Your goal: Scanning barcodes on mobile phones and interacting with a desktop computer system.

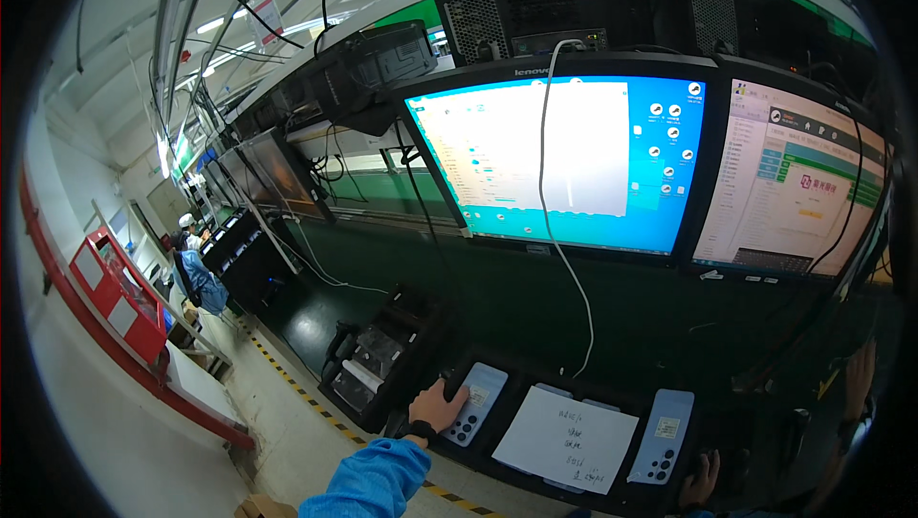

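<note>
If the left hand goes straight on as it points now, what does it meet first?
Probably the nearest light-blue phone; the left hand overlaps its left edge in this view, but contact is unclear.

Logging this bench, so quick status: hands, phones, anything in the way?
Left hand at left phone, grip unclear. Right hand beside right phone. Both phones camera-side up. Paper between them, white cable hanging behind.

from my remote seat i see dark handwritten lines on the white sheet (pixel 574 432), tiny print on the pale labels (pixel 478 396) of the left phone (pixel 491 382) and right phone (pixel 666 403), a maker's name above the left monitor (pixel 574 154)'s screen, window text and a pink-red logo (pixel 818 183) on the right monitor (pixel 736 202), and blurred print on a hanging sign (pixel 265 16).
</note>
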`<state>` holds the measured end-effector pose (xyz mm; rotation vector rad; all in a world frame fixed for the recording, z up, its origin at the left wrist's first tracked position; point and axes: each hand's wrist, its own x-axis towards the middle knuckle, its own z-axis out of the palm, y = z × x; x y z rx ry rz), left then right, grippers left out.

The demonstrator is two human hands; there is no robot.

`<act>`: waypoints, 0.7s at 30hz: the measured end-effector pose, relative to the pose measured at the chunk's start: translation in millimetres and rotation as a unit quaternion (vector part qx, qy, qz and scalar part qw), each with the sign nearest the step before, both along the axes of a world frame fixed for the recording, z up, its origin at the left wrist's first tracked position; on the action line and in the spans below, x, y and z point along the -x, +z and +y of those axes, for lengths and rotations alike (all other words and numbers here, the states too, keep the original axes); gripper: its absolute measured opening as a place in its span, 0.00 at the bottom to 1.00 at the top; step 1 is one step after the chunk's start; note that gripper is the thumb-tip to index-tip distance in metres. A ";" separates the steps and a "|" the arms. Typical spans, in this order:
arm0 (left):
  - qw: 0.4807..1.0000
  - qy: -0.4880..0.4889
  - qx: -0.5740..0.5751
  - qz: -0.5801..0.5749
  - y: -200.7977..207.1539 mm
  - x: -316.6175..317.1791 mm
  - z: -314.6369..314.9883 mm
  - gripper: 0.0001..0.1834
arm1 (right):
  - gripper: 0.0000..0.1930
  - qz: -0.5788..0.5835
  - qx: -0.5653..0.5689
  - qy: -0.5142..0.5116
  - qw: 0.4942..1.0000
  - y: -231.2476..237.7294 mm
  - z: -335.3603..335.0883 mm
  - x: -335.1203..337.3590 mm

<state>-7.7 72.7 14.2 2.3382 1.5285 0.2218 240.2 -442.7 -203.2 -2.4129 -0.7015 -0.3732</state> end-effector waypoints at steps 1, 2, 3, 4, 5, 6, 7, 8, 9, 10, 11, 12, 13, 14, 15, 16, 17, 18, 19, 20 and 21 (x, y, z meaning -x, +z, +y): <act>1.000 0.000 0.000 0.000 1.1 -0.4 0.5 0.35 | 0.28 0.004 0.002 -0.001 1.000 0.1 0.3 -0.4; 1.000 -0.004 0.020 0.013 3.6 -0.6 0.8 0.40 | 0.28 0.008 0.005 -0.001 1.000 0.7 0.8 -0.7; 0.999 -0.008 0.040 0.025 5.7 -0.8 0.8 0.44 | 0.28 0.009 0.005 -0.001 1.000 2.3 0.8 -0.3; 0.999 -0.008 0.040 0.025 7.6 -1.2 0.4 0.44 | 0.28 -0.006 0.003 0.008 1.000 5.6 1.8 0.6; 0.999 -0.008 0.046 0.024 9.3 -1.6 -0.3 0.44 | 0.28 -0.021 0.001 0.016 1.000 8.6 2.9 1.2; 0.998 -0.009 0.053 0.023 9.8 -1.8 -0.4 0.44 | 0.28 -0.021 0.001 0.017 1.000 11.1 4.3 1.2; 0.998 -0.009 0.052 0.023 9.0 -1.5 -0.2 0.44 | 0.28 -0.020 0.002 0.018 1.000 13.2 5.2 2.0; 0.999 -0.010 0.044 0.025 7.1 -1.0 0.4 0.44 | 0.28 -0.019 0.004 0.019 1.000 13.9 5.6 2.8; 0.999 -0.011 0.036 0.027 6.3 -0.7 0.6 0.44 | 0.28 -0.019 0.003 0.018 1.000 13.1 5.2 2.9; 0.999 -0.011 0.036 0.028 6.7 -0.8 0.5 0.44 | 0.28 -0.018 0.009 0.021 1.000 12.3 4.9 2.3; 0.999 -0.012 0.040 0.021 7.8 -1.1 -0.2 0.44 | 0.28 -0.018 0.015 0.023 0.999 11.2 4.7 2.1; 0.999 -0.013 0.043 0.014 8.7 -1.3 -0.2 0.44 | 0.28 -0.017 0.014 0.023 0.999 10.2 5.1 2.3; 0.999 -0.013 0.044 0.015 8.5 -1.2 -0.4 0.44 | 0.28 -0.012 0.017 0.022 1.000 9.8 4.3 2.4; 0.999 -0.013 0.040 0.015 8.3 -1.0 -0.4 0.44 | 0.28 -0.007 0.019 0.020 1.000 9.3 3.6 2.2; 0.999 -0.013 0.035 0.014 8.0 -0.9 -0.5 0.44 | 0.28 -0.006 0.020 0.020 1.000 7.9 2.3 1.0; 0.999 -0.013 0.036 0.015 7.6 -0.8 -0.6 0.44 | 0.28 -0.007 0.024 0.025 0.999 5.5 0.6 -0.4; 0.999 -0.012 0.035 0.014 6.9 -0.9 -0.4 0.44 | 0.28 -0.008 0.028 0.030 0.999 3.0 -0.2 -0.8; 0.999 -0.011 0.035 0.014 6.0 -1.1 0.0 0.43 | 0.28 -0.008 0.028 0.030 0.999 -0.8 0.4 0.1; 0.999 -0.012 0.035 0.014 4.7 -1.2 0.9 0.43 | 0.25 0.029 0.029 0.004 0.999 -4.0 2.1 1.5; 0.999 -0.013 0.036 0.013 3.0 -1.1 2.2 0.43 | 0.22 0.065 0.031 -0.022 0.997 -5.8 2.5 2.4; 0.999 -0.015 0.037 0.012 1.6 -1.1 2.8 0.43 | 0.22 0.066 0.031 -0.022 0.997 -6.6 2.5 2.9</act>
